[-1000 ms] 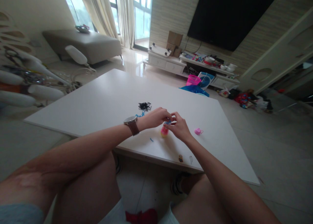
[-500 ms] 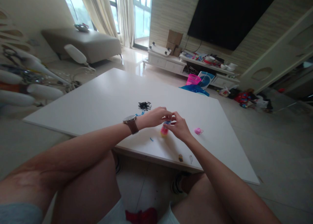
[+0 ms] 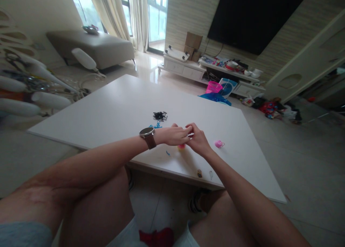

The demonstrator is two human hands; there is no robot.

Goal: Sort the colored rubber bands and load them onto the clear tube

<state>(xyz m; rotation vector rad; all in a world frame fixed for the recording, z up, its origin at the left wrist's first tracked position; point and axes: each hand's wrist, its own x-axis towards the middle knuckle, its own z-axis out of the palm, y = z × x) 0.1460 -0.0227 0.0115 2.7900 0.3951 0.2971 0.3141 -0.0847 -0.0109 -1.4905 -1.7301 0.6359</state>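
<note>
A small container (image 3: 181, 147) with pink and yellow colouring stands on the white table, its upper part hidden by my hands. My left hand (image 3: 176, 135), a watch on its wrist, lies over the container's top with bent fingers; whatever they pinch is covered. From the other side my right hand (image 3: 198, 141) curls its fingers around the container's upper part, fingertips meeting those of the left. Beyond my left wrist are some small blue strips (image 3: 156, 125) and a heap of small black strips (image 3: 160, 116). One single blue strip (image 3: 168, 153) lies nearer me.
On the white table (image 3: 107, 121), a pink lidded piece (image 3: 218, 144) lies right of my hands. A small yellow and dark figure (image 3: 199, 173) and a clear piece (image 3: 211, 175) rest by the near edge. A pink basket (image 3: 214, 87) is on the floor beyond.
My left hand has turned and lowered over the container, hiding the bluish top that showed before. The right hand stays at about the same spot, its fingers bent closer in.
</note>
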